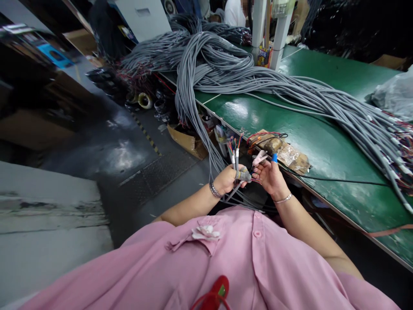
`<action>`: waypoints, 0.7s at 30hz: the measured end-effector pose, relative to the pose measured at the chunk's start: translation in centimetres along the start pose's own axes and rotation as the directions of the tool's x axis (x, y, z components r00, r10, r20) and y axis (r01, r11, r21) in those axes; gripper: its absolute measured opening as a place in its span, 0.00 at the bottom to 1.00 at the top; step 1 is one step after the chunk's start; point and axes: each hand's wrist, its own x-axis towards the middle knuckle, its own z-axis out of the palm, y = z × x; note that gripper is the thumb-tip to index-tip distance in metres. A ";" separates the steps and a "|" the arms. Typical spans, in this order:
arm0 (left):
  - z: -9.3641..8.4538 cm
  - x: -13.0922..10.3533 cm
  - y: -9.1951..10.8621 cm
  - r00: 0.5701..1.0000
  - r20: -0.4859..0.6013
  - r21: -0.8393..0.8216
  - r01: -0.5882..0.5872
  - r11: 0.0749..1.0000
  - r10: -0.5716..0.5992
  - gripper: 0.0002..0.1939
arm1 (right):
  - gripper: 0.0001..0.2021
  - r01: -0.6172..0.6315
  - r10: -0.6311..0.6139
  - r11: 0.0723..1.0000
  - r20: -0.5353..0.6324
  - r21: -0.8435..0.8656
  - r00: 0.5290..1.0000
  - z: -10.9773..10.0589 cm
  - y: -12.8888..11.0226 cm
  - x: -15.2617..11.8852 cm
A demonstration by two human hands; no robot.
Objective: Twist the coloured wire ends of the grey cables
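My left hand point(230, 178) is closed around grey cables point(236, 165), whose white-banded ends point up with several coloured wires point(234, 146) fanned out. Grey wrapping covers its thumb. Close beside it, my right hand point(271, 177) has its fingers curled in at thin red wires point(256, 180) that reach across from the left hand. Something blue covers one of its fingertips. A pale pink piece point(260, 158), clip-like in shape, shows at the right fingers; what it is exactly I cannot make out.
A long bundle of grey cables point(222, 77) lies over the green table point(309, 133) and hangs off its edge. A tape-wrapped block point(287, 155) with cords sits at the near edge. An open carton point(189, 140) stands below. A person point(235, 13) is at the back.
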 end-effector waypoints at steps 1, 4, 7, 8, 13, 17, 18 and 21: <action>0.2 -0.3 -0.2 1.000 -0.014 0.005 -0.010 1.000 0.010 0.10 | 0.25 -0.006 0.006 1.000 0.004 -0.003 1.000 0.1 -0.1 0.0; 0.6 -0.7 -0.6 0.998 -0.047 0.006 -0.042 0.999 0.042 0.10 | 0.20 0.015 -0.016 1.000 -0.020 -0.019 1.000 0.5 -0.4 0.0; 0.7 -0.6 -0.5 0.996 -0.069 0.006 -0.060 0.998 0.061 0.11 | 0.15 0.103 -0.107 0.992 -0.058 -0.073 0.993 0.9 -0.4 0.0; 0.7 -0.4 -0.4 0.995 -0.073 0.006 -0.064 0.998 0.064 0.11 | 0.15 0.125 -0.131 0.988 -0.061 -0.085 0.990 1.0 -0.4 0.0; 0.3 0.4 -0.4 0.995 -0.063 -0.016 -0.075 0.997 0.073 0.12 | 0.16 0.146 -0.151 0.986 -0.059 -0.085 0.987 1.2 -0.2 0.2; 0.2 0.7 -0.5 0.995 -0.036 -0.039 -0.100 0.994 0.098 0.10 | 0.17 0.202 -0.215 0.968 -0.081 -0.149 0.973 1.0 0.0 0.4; 0.2 0.6 -0.4 0.995 -0.029 -0.042 -0.100 0.994 0.099 0.09 | 0.17 0.241 -0.264 0.952 -0.108 -0.190 0.959 0.9 0.2 0.4; 0.3 0.4 -0.1 0.997 -0.020 -0.047 -0.077 0.996 0.076 0.11 | 0.18 0.352 -0.425 0.875 -0.177 -0.334 0.888 0.6 0.5 0.4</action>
